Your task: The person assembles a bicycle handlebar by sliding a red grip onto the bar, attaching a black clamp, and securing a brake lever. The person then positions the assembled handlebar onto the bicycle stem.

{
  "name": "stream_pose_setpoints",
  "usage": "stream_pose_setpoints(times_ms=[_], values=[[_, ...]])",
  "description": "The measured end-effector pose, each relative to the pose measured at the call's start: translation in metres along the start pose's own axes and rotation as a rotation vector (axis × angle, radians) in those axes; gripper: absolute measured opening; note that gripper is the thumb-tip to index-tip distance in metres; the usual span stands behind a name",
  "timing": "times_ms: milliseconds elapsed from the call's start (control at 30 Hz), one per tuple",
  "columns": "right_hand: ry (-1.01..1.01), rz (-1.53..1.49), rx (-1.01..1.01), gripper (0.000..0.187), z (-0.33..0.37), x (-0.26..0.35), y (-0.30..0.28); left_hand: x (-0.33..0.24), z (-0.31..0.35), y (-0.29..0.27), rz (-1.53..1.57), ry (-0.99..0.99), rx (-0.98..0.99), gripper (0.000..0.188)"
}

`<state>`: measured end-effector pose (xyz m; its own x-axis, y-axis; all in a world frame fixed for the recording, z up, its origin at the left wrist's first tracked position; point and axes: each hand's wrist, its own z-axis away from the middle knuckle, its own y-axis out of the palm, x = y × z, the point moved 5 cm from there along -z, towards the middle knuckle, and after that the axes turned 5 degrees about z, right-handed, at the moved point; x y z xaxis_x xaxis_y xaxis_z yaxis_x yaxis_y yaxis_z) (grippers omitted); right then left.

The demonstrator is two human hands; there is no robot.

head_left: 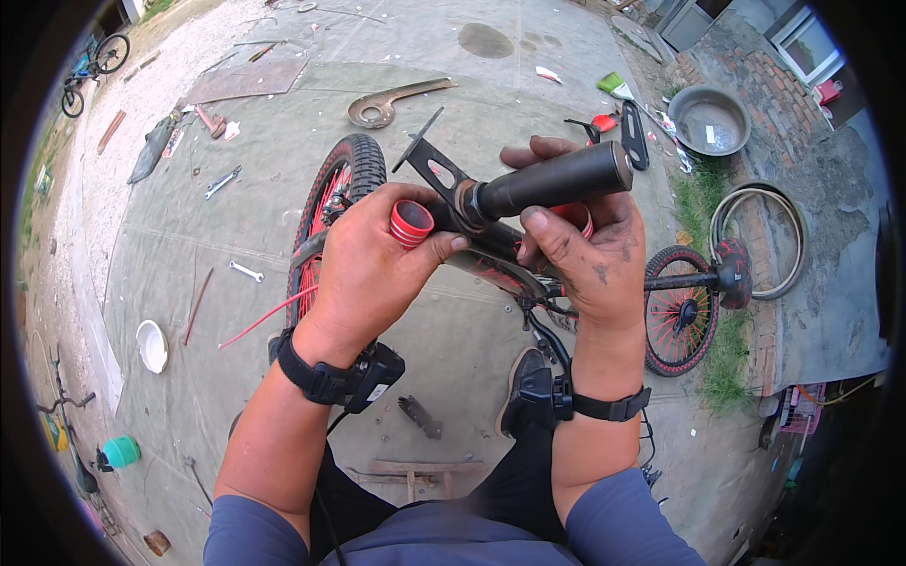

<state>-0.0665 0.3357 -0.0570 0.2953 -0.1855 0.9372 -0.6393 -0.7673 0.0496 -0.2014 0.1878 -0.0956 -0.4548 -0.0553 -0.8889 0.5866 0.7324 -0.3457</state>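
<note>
A bicycle lies across in front of me, its front wheel (361, 162) at left and rear wheel (681, 313) at right. Its black steerer tube (557, 191) points right, with a slotted black bracket (436, 168) at the tube's base. My left hand (373, 250) is closed by that base, holding a red ring (411, 224) with pale stripes between thumb and forefinger. Around the tube's far end curls my right hand (599, 250). A second red ring (578, 215) sits in its palm, partly hidden by the tube and thumb. Dark smudges mark the right hand.
On the ground sheet lie a chain guard (373, 115), wrenches (247, 272) and a white bowl (151, 346). At right are a grey basin (713, 121) and a loose tyre (798, 247). A small wooden stool (425, 467) stands between my legs.
</note>
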Motion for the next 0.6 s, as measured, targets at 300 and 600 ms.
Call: stream_pose_setpoints(times_ms=[300, 600], values=[[-0.026, 0.040, -0.054, 0.044, 0.0034, -0.0057, 0.0058, 0.0009, 0.0004, 0.0005, 0.004, -0.011, -0.003, 0.039], [-0.022, 0.014, -0.009, 0.047, 0.0005, -0.0065, 0.0055, -0.0008, 0.0002, -0.0003, -0.020, 0.000, -0.009, 0.039]])
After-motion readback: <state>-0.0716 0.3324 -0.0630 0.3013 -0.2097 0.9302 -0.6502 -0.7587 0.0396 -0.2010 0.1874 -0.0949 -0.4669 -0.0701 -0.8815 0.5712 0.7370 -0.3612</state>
